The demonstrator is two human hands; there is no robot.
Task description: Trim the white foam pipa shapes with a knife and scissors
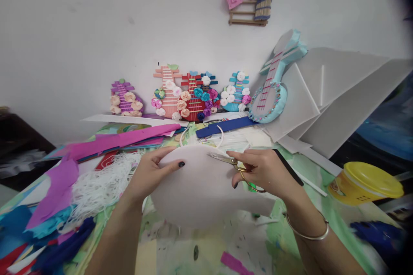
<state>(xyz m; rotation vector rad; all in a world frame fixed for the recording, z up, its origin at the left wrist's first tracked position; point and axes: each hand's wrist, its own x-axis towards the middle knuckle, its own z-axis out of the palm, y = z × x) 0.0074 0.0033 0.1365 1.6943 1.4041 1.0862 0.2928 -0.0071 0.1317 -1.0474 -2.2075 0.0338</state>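
My left hand [161,171] grips the upper left edge of a white foam sheet [196,189], thumb on its face and fingers behind. The sheet has a rounded outline and is held up over the table. In my right hand [258,172] is a pair of scissors [237,162] with gold-coloured handles. Their blades point left and lie against the sheet near its top edge; I cannot tell how far apart they are. Thin curved white strips [220,136] stick up behind the sheet's top edge.
Pipa-shaped paper crafts [193,99] with paper flowers stand along the wall. A larger light-blue one [269,90] leans beside big white boards [322,94]. Shredded white paper [100,184] and coloured paper [61,193] lie left. A yellow-lidded tub [368,182] stands right.
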